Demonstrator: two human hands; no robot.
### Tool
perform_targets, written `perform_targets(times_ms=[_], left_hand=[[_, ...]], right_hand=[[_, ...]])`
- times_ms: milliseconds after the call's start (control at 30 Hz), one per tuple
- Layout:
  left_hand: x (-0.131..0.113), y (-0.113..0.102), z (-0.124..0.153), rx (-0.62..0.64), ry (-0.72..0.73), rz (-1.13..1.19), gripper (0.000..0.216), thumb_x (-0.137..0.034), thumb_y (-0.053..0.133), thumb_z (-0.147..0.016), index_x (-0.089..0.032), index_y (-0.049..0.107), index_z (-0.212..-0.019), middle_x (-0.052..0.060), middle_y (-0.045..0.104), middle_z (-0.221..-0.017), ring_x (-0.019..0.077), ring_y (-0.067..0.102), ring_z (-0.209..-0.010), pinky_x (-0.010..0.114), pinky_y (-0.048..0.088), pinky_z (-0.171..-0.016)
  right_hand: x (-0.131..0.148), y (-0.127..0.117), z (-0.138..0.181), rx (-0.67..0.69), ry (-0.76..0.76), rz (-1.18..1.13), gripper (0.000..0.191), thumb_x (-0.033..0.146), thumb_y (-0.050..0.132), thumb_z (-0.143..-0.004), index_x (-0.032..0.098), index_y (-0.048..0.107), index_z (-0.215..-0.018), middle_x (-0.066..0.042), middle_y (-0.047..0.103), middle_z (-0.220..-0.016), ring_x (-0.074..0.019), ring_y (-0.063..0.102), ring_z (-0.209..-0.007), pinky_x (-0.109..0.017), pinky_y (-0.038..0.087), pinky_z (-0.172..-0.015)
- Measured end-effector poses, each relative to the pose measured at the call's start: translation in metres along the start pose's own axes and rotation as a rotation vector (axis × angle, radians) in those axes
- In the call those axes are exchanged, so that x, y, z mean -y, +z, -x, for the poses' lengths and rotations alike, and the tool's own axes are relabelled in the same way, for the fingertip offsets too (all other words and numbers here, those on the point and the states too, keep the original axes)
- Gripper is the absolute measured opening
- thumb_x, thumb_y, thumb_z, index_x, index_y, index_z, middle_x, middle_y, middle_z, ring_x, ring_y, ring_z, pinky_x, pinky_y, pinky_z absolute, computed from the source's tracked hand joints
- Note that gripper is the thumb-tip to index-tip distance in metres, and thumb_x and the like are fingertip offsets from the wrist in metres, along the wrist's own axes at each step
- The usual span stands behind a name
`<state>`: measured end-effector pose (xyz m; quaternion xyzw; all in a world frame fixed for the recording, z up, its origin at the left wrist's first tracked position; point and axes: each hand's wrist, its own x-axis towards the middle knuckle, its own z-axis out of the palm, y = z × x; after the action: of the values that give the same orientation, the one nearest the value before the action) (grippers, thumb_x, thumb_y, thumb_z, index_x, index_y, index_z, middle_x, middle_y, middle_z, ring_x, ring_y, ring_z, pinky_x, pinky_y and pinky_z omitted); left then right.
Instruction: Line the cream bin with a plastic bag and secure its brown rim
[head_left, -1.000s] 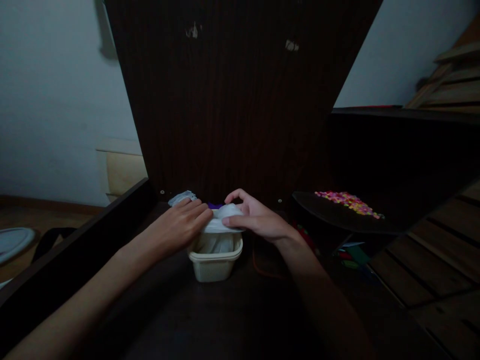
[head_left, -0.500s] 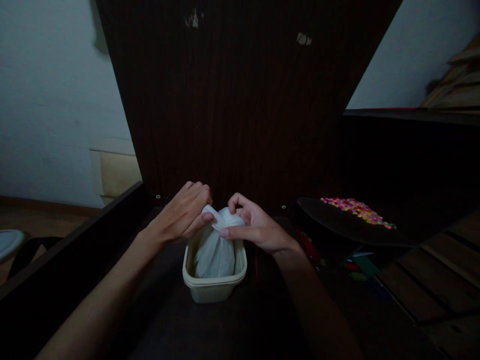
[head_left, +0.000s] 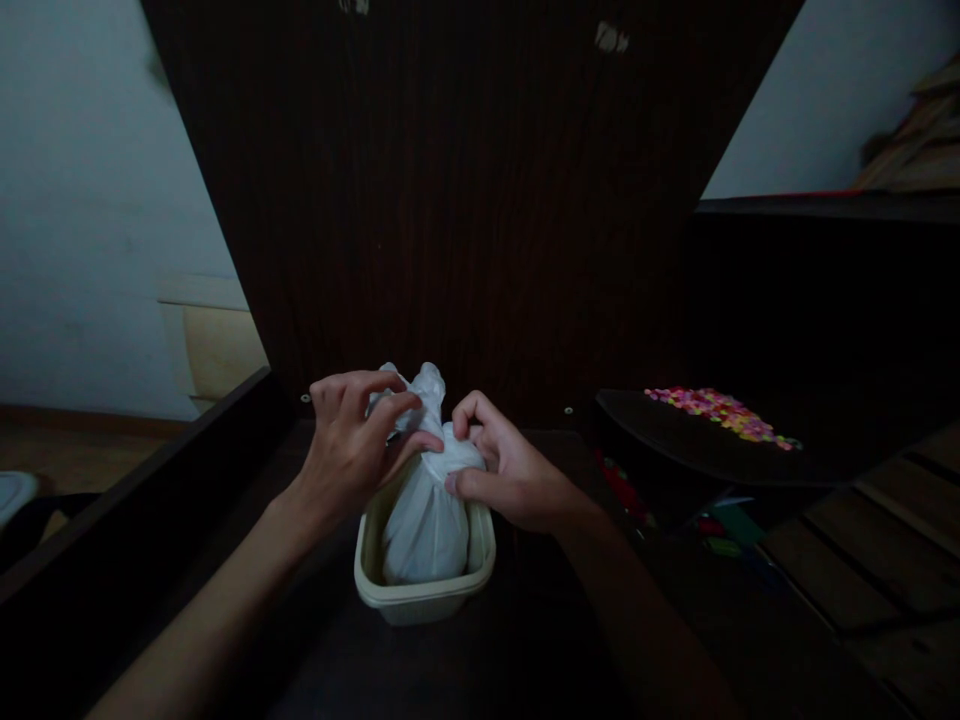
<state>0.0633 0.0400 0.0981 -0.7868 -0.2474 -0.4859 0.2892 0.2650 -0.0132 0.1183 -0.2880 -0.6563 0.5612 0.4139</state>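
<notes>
A white plastic bag (head_left: 427, 535), bunched and twisted at its neck, sits in a cream-coloured rectangular tub (head_left: 420, 598) on the dark wooden surface. What the bag contains is hidden. My right hand (head_left: 510, 475) pinches the bag's gathered part from the right, thumb in front and fingers curled behind. On the other side is my left hand (head_left: 352, 435), its fingers apart and bent, with the thumb tip against the bag's neck. The bag's loose ends (head_left: 429, 385) stick up just beyond the left fingers.
A dark upright wooden panel (head_left: 465, 220) rises behind the tub. Along the left runs a raised dark board (head_left: 150, 465). Small pink and yellow pieces (head_left: 724, 415) lie on a dark rounded shelf (head_left: 667, 440) to the right. Wooden slats (head_left: 862, 560) show at lower right.
My left hand has loosened its fingers from the bag's neck and moved slightly left. The loose ends now stand up in view. My right hand keeps its pinch.
</notes>
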Motion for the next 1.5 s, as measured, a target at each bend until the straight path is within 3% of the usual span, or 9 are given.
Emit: perform_targets(times_ms=[133,233,433,600,733,967,1133,1333,1500], left_hand=[[-0.009,-0.014,-0.008,0.174,-0.189,0.276,0.023,-0.040,0.067,-0.096,-0.020,0.056,-0.098,-0.004,0.057,-0.070,0.0129,0.055,-0.057,0.025,0.043,-0.057],[-0.018,-0.023,-0.014,0.289,-0.406,0.440,0.025,-0.038,0.066,-0.096,-0.020,0.058,-0.110,-0.006,0.062,-0.067,0.0094,0.055,-0.049,0.019,0.041,-0.049],[-0.023,-0.028,-0.021,0.420,-0.522,0.635,0.023,-0.035,0.061,-0.096,-0.020,0.072,-0.110,0.003,0.079,-0.097,0.0185,0.074,-0.084,0.024,0.054,-0.070],[-0.019,-0.025,-0.021,0.576,-0.640,0.895,0.029,-0.036,0.053,-0.096,-0.020,0.076,-0.104,0.003,0.079,-0.098,0.0225,0.073,-0.090,0.029,0.056,-0.078],[-0.017,-0.024,-0.020,0.615,-0.604,0.933,0.029,-0.031,0.052,-0.091,-0.021,0.075,-0.105,0.003,0.078,-0.102,0.0244,0.071,-0.095,0.033,0.055,-0.084],[-0.018,-0.022,-0.019,0.746,-0.501,0.936,0.023,-0.034,0.057,-0.088,-0.017,0.069,-0.097,0.005,0.072,-0.100,0.0242,0.068,-0.092,0.035,0.055,-0.081],[-0.021,-0.016,-0.013,0.659,-0.542,0.946,0.031,-0.033,0.064,-0.086,-0.017,0.068,-0.112,0.006,0.073,-0.104,0.0244,0.069,-0.090,0.036,0.056,-0.082],[-0.024,-0.011,-0.011,0.641,-0.402,0.928,0.044,-0.020,0.061,-0.085,-0.020,0.061,-0.129,0.007,0.072,-0.113,0.0245,0.067,-0.100,0.036,0.056,-0.089],[-0.024,-0.007,-0.011,0.581,-0.391,0.952,0.045,-0.019,0.058,-0.087,-0.020,0.059,-0.132,0.009,0.070,-0.121,0.0250,0.067,-0.107,0.038,0.054,-0.093]], right_hand=[[-0.004,0.000,0.001,-0.011,-0.012,-0.021,0.037,0.015,0.062,-0.072,0.026,0.035,-0.096,0.009,0.043,-0.075,-0.0080,0.039,-0.058,-0.021,0.028,-0.051],[-0.006,0.002,0.000,-0.034,-0.025,-0.001,0.036,0.016,0.064,-0.075,0.026,0.036,-0.096,0.009,0.044,-0.074,-0.0086,0.040,-0.059,-0.022,0.029,-0.052],[-0.005,0.009,0.000,-0.003,0.001,0.004,0.039,0.017,0.066,-0.075,0.027,0.035,-0.096,0.008,0.049,-0.073,-0.0130,0.051,-0.067,-0.024,0.037,-0.059],[-0.002,0.007,0.003,0.007,-0.026,0.060,0.033,0.014,0.062,-0.078,0.027,0.037,-0.096,0.007,0.054,-0.072,-0.0149,0.057,-0.070,-0.026,0.039,-0.061],[-0.002,0.002,0.004,-0.010,-0.068,0.148,0.031,0.013,0.055,-0.081,0.027,0.037,-0.102,0.003,0.064,-0.081,-0.0144,0.059,-0.071,-0.025,0.039,-0.061],[-0.001,0.000,0.008,-0.074,-0.084,0.430,0.034,0.017,0.058,-0.085,0.028,0.040,-0.111,0.005,0.052,-0.080,-0.0126,0.044,-0.065,-0.024,0.031,-0.056],[-0.001,0.000,0.007,-0.051,-0.112,0.476,0.039,0.014,0.054,-0.082,0.028,0.040,-0.116,0.005,0.053,-0.080,-0.0133,0.045,-0.066,-0.026,0.035,-0.060],[0.002,-0.003,0.004,0.012,-0.215,0.680,0.044,0.008,0.059,-0.069,0.024,0.051,-0.109,0.004,0.056,-0.080,-0.0157,0.052,-0.073,-0.028,0.040,-0.066],[0.004,-0.006,0.005,-0.015,-0.164,0.705,0.042,0.008,0.060,-0.072,0.023,0.056,-0.112,0.002,0.065,-0.084,-0.0171,0.061,-0.076,-0.028,0.043,-0.068]])
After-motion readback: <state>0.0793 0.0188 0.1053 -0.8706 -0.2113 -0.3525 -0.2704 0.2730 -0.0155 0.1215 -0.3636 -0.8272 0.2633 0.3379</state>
